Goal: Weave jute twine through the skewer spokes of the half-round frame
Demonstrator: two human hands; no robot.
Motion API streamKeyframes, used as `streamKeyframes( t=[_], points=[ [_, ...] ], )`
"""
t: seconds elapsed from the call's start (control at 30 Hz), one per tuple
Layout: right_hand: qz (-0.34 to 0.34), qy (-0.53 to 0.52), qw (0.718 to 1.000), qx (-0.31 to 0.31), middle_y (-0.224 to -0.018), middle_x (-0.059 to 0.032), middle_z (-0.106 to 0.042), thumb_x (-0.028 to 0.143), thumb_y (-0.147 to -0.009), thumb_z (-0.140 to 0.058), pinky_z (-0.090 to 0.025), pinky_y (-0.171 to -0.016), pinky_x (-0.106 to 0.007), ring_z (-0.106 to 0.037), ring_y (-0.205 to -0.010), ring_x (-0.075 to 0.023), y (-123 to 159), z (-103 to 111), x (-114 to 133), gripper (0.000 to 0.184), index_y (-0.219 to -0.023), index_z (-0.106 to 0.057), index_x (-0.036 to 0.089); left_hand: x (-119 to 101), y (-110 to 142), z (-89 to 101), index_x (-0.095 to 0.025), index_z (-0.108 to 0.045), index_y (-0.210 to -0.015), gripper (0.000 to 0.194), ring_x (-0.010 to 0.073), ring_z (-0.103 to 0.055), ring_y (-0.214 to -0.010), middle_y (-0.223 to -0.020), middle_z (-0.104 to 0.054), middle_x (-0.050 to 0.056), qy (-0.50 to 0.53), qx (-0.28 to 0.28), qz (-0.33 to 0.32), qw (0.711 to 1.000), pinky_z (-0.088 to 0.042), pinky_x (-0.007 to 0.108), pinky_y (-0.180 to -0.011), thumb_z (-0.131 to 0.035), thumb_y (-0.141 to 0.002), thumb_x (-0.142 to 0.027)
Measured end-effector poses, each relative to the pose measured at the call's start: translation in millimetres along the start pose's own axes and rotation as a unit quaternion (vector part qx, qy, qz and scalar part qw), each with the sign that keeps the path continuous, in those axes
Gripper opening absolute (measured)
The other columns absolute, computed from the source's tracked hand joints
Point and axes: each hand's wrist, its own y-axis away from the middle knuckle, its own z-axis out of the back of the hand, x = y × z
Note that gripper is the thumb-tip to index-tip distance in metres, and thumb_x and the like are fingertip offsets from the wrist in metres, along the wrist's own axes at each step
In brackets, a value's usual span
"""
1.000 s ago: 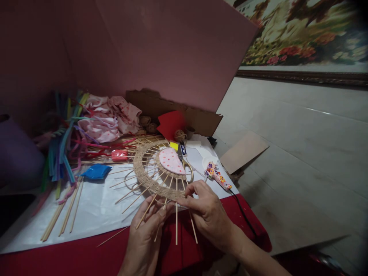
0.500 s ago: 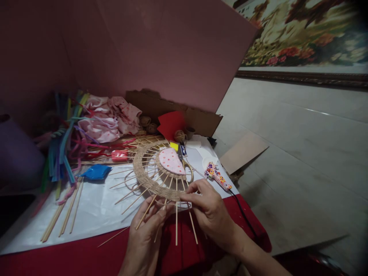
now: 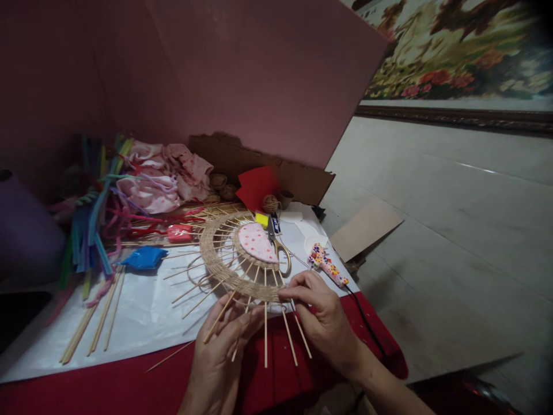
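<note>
A half-round weaving of twine (image 3: pixel 216 271) on wooden sticks fans out from a pink dotted fabric half-circle (image 3: pixel 258 242). My left hand (image 3: pixel 227 334) holds its near edge from below, fingers closed around the sticks at the lower left. At the right end of the woven band, my right hand (image 3: pixel 317 314) pinches the twine and a stick near the rim. Bare stick ends point toward me between the two hands. Scissors (image 3: pixel 283 256) with gold handles lie just behind the piece, partly covered by it.
A flower-patterned glue gun (image 3: pixel 327 265) with a black cord lies at the right. Left are loose sticks (image 3: pixel 102 316), a blue packet (image 3: pixel 144 257), a red packet (image 3: pixel 180 233), pipe cleaners (image 3: pixel 97 222) and pink cloth (image 3: pixel 159 178). A twine ball (image 3: pixel 271 203) sits near red sheets (image 3: pixel 258 185).
My right hand has shifted slightly right along the woven rim, uncovering another stick end. My left hand stays nearly in place on the weaving.
</note>
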Motion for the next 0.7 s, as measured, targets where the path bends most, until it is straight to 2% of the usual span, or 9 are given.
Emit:
streamKeyframes(
  t=[0.27,0.5,0.7],
  points=[
    [0.009,0.016,0.999,0.038,-0.083,-0.0046,-0.052,0.004,-0.080,-0.047,-0.041,-0.071,-0.033,-0.049,-0.084,-0.0183,-2.0,-4.2,4.7,0.031,-0.088,-0.069,0.024,-2.3,2.7,-4.9,-0.014,-0.062,-0.090,0.037,0.0235,-0.068,-0.079,-0.092,-0.069,0.006,0.006,-0.001,-0.007,1.000,-0.056,0.029,-0.071,-0.074,-0.055,-0.009],
    [0.012,0.026,0.999,0.035,-0.083,-0.0046,-0.052,0.001,-0.078,-0.046,-0.041,-0.072,-0.033,-0.049,-0.084,-0.0183,-2.6,-5.7,7.0,0.033,-0.089,-0.068,0.023,-1.5,3.9,-2.1,-0.014,-0.061,-0.098,0.040,0.0233,-0.066,-0.087,-0.101,-0.067,0.009,-0.002,0.017,0.008,1.000,-0.054,0.029,-0.075,-0.073,-0.060,-0.012],
    [0.026,0.050,0.997,0.052,-0.084,-0.0050,-0.052,0.004,-0.081,-0.047,-0.040,-0.071,-0.033,-0.048,-0.084,-0.0187,-1.5,-7.1,10.3,0.032,-0.092,-0.069,0.025,-2.6,2.2,-2.8,-0.014,-0.062,-0.096,0.040,0.0236,-0.064,-0.093,-0.101,-0.067,0.009,0.007,0.016,0.001,1.000,-0.053,0.027,-0.078,-0.073,-0.058,-0.010]
  ],
)
